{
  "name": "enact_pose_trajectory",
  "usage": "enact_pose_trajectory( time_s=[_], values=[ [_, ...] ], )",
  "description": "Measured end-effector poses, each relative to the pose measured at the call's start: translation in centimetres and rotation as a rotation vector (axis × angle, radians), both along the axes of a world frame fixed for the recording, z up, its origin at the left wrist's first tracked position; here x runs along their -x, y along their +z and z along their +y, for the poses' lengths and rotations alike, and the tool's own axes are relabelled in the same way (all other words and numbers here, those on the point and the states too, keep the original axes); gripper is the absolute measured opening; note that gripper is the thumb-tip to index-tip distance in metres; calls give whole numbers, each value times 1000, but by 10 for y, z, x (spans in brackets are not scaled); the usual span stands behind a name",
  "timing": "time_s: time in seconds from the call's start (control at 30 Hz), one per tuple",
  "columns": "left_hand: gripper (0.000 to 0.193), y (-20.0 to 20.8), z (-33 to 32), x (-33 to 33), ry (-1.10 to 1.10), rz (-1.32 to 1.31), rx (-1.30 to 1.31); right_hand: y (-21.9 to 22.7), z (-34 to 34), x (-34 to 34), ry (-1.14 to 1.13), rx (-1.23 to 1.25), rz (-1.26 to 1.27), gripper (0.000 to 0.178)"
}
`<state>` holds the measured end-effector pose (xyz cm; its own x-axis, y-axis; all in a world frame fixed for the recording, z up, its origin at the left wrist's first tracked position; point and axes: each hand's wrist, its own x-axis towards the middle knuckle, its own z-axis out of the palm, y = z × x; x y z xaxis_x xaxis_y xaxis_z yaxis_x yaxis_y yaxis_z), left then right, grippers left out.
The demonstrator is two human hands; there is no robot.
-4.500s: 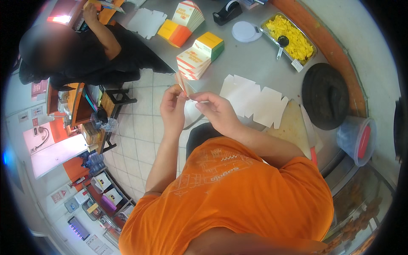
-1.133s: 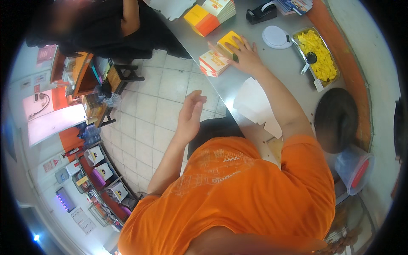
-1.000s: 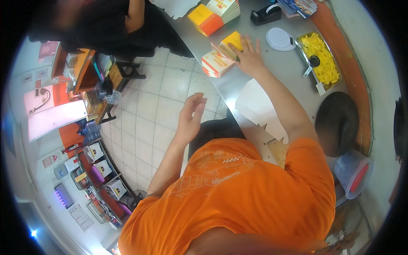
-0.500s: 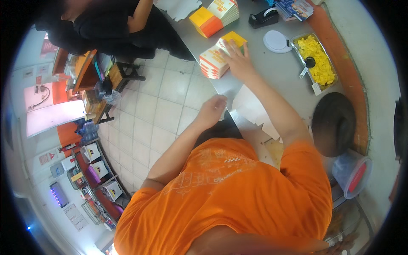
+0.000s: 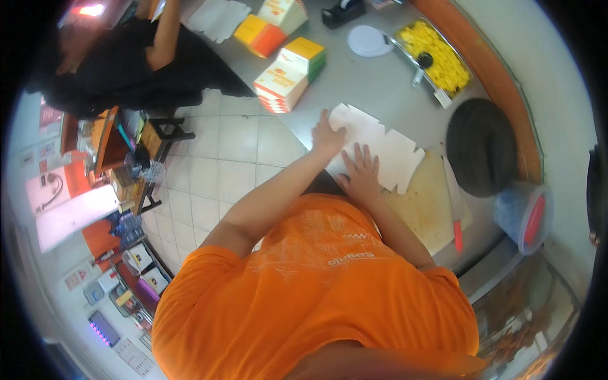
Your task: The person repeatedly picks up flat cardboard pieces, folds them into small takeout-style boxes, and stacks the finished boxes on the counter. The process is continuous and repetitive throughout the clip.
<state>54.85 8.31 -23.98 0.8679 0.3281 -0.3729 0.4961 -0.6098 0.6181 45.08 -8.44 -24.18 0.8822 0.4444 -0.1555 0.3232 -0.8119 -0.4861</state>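
Observation:
A flat white die-cut carton blank (image 5: 387,149) with notched edges lies on the metal counter in front of me. At its left end rests my left hand (image 5: 328,138), with index finger stretched out and thumb apart on the card. My right hand (image 5: 362,176) lies with fingers spread on the near edge of the blank. Beyond my left hand stands a stack of folded white, orange and yellow cartons (image 5: 283,81), which neither hand touches.
Behind are more cartons (image 5: 259,36), a tape dispenser (image 5: 344,12), a round white lid (image 5: 368,41) and a tray of yellow chips (image 5: 437,57). To the right lie a cutting board (image 5: 421,209), a red-handled knife (image 5: 457,218) and a black round object (image 5: 481,145). A person in black (image 5: 126,69) stands far left.
My right hand has left the carton stack and come down to the blank. My left hand has moved onto the blank's left end. The view has shifted, showing the cutting board and knife.

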Motion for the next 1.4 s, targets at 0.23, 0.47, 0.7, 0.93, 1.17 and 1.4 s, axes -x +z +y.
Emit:
enact_pose_trajectory(
  time_s=[0.23,0.47,0.7,0.93,1.17,1.4],
  values=[
    [21,38,25,-1,-275,-276,127,31,-19,-54,-82,-163,40,61],
    [20,88,28,6,-197,-395,282,91,-24,-131,-154,-450,-11,33],
    [24,134,40,10,-239,-307,285,143,-6,-152,-109,-448,307,22],
    [29,142,42,21,-403,-773,1,148,8,-139,-210,-608,324,27],
    [34,156,45,33,-283,-584,139,164,-17,-136,-119,-656,541,25],
    [74,160,16,40,-505,-666,-272,156,2,-107,-454,-739,306,24]
  ],
)
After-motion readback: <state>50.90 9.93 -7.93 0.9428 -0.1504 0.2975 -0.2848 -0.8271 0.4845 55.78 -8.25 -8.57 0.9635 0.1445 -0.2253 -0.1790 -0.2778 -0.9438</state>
